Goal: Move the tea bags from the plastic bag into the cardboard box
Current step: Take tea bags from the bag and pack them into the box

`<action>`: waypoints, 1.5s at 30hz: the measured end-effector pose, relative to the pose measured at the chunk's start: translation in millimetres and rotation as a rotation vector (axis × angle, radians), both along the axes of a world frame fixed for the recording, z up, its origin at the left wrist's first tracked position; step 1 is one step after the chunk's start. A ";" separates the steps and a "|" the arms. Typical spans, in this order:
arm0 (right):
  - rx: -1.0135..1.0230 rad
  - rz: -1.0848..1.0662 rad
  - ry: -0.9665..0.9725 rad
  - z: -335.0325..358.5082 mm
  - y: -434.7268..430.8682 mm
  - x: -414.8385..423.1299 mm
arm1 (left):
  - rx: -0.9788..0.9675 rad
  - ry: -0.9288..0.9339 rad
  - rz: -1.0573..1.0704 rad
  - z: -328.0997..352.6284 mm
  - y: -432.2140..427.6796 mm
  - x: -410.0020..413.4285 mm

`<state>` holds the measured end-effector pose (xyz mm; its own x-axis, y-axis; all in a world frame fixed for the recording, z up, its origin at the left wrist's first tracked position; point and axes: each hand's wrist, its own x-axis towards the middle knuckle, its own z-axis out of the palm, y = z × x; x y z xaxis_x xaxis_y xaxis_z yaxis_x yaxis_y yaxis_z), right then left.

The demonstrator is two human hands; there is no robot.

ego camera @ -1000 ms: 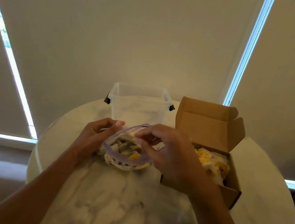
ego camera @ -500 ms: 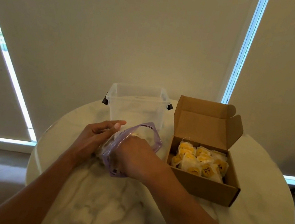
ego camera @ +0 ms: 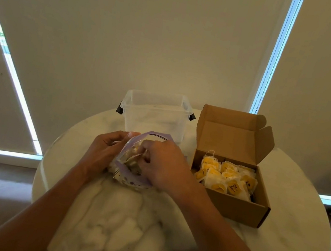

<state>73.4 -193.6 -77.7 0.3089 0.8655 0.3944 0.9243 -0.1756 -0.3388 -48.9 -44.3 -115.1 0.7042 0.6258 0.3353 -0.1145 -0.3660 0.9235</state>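
Tea bags (ego camera: 130, 161), judged light, soft and tearable, sit in the limp plastic bag (ego camera: 129, 179) on the worktop (ego camera: 112, 226); left hand (ego camera: 103, 152) grips its rim, right hand (ego camera: 164, 166) pinches several, best taken by their bodies.

Fingertips of the right hand (ego camera: 162, 165) are concealed inside the plastic bag (ego camera: 129, 177); whether anything is gripped cannot be determined.

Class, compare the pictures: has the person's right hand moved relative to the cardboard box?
Yes. The right hand moved left, off the cardboard box, and its fingers are now in the plastic bag.
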 end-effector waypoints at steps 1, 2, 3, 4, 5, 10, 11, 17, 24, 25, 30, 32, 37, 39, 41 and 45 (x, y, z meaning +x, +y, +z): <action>0.025 0.011 0.047 0.7 -3.6 3.6 | -0.017 -0.016 0.006 -1.9 1.1 1.5; 0.040 0.021 0.094 1.1 -6.5 6.5 | -0.036 -0.025 0.012 0.4 -2.2 1.4; 0.057 0.031 0.142 1.8 -9.4 9.2 | -0.057 -0.028 0.019 -0.5 -1.5 1.6; 0.075 0.039 0.193 2.6 -11.5 11.6 | -0.063 -0.029 0.024 -0.8 -1.2 1.6; 0.096 0.049 0.254 5.0 -14.7 13.0 | -0.068 -0.017 0.023 -2.4 0.2 1.7; 0.181 -0.001 0.363 16.8 -26.9 12.7 | -0.081 -0.005 0.037 1.4 -2.5 -0.1; 0.186 -0.019 0.338 16.5 -26.8 12.5 | -0.075 -0.007 0.040 1.5 -2.6 -0.5; 0.208 -0.006 0.355 15.0 -30.4 13.6 | -0.102 -0.052 0.011 -3.7 1.2 1.9; 0.249 0.127 0.439 25.7 -55.4 28.5 | -0.049 -0.064 0.009 -4.9 1.1 2.1; 0.249 0.129 0.480 29.3 -64.3 33.6 | -0.051 -0.058 0.009 -5.5 1.8 2.1; 0.202 0.033 0.544 45.7 -125.9 70.2 | -0.011 -0.016 0.006 -3.6 2.1 0.0; 0.132 -0.016 0.458 54.2 -152.2 86.5 | 0.000 -0.012 0.017 -0.6 1.5 -1.2; -0.196 -0.130 0.155 75.3 -186.4 114.7 | -0.017 0.003 -0.008 1.8 -2.3 -2.1; -0.310 -0.149 0.073 81.5 -185.5 113.8 | 0.010 0.010 0.005 2.7 -4.8 -1.7; -0.419 -0.150 0.012 82.6 -177.5 108.1 | 0.001 0.014 0.023 3.7 -6.0 -1.7; -0.611 -0.123 -0.186 62.5 -153.9 100.1 | 0.009 -0.003 0.031 6.6 -10.6 -2.1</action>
